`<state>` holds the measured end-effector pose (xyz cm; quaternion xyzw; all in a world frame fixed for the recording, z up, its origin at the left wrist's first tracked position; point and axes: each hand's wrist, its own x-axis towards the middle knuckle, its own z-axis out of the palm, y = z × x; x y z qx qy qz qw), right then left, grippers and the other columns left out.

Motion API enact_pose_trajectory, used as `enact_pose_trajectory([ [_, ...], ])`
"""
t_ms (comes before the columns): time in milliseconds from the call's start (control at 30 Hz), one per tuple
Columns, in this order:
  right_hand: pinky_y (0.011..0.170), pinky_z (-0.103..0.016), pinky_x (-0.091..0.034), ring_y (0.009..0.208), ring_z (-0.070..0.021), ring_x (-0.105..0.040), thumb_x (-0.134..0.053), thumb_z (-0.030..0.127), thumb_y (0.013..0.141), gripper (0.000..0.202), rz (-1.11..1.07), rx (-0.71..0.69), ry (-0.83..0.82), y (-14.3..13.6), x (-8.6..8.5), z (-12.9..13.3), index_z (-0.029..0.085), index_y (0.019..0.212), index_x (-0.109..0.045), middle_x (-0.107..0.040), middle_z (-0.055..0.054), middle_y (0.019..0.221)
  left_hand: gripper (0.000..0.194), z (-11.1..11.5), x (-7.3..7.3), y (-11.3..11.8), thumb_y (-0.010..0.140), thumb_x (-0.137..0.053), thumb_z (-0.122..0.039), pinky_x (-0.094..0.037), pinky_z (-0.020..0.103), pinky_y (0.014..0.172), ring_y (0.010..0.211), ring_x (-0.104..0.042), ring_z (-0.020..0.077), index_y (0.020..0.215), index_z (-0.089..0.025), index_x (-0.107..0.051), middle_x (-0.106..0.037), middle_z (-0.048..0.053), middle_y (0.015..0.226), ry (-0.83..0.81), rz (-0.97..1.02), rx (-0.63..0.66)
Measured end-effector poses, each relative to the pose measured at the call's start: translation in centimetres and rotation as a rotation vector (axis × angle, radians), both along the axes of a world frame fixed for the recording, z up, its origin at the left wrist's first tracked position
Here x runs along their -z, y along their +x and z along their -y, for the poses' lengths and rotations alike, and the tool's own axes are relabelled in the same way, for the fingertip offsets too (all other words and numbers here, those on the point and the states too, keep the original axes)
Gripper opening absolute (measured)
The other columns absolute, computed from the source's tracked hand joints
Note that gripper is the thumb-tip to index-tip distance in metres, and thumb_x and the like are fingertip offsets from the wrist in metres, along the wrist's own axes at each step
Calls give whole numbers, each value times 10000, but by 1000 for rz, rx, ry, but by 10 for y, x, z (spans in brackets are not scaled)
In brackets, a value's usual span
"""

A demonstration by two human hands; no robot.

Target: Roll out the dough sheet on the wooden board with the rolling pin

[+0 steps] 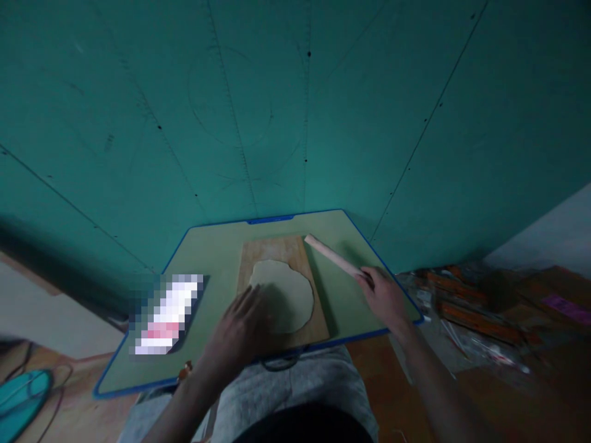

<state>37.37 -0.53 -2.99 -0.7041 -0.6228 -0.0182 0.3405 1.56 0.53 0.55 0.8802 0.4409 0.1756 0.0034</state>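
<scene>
A flat, roughly round sheet of pale dough (289, 295) lies on a wooden board (270, 246), which rests on a small light green table with a blue rim (217, 246). My left hand (244, 326) is over the dough's left edge, fingers apart and slightly blurred, holding nothing. To the right of the board, my right hand (381, 295) is wrapped round the near end of a wooden rolling pin (335, 256). The pin slants up and left, its far end near the board's top right corner.
A pixelated white and pink item (168, 314) lies on the table's left part. Behind stands a green wall (277, 123). Plastic-wrapped orange-brown items (480, 320) are on the floor at right, a teal round object (25, 397) at lower left.
</scene>
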Motion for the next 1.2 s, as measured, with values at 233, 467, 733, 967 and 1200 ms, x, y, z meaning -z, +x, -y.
enact_pose_trajectory([
  [233,764,-371,-531,905,-274,-699,-481,395,966,291,30,-3,-6,1,0,2,200,1053,-678,-734,-130,998,656,49,34,-8,1011,-423,-477,-447,504,1138,1437,-432,325,1554,-119,-333,-446,192,1549,161,-116,26],
  [467,739,-372,-508,900,-276,-680,-501,339,970,246,184,17,-41,-7,-6,2,197,1035,-691,-731,-133,1006,538,36,20,-34,1007,-362,-412,-516,484,1025,1282,-589,338,1393,-88,-551,-616,196,1391,-48,-126,-289],
  [733,740,-357,-479,898,-270,-661,-565,304,953,163,284,28,-165,-18,-30,-2,210,996,-691,-708,-114,994,408,18,-27,-24,997,-359,-453,-501,367,739,924,-714,296,997,-197,-676,-739,128,1017,-396,-148,-582],
  [967,833,-336,-489,1013,-250,-656,-532,330,976,251,183,-147,-210,-81,-47,-17,205,1137,-677,-689,-115,1130,386,6,-31,-20,1004,-307,-446,-413,296,608,786,-713,247,807,-235,-562,-735,93,834,-582,-150,-567],
  [1200,784,-317,-502,1020,-256,-671,-517,408,993,311,262,-83,-420,-137,-56,-21,191,1141,-684,-662,-135,1138,309,9,-31,-15,1010,-333,-373,-389,276,629,794,-699,228,820,-235,-533,-722,84,850,-591,-53,-529],
])
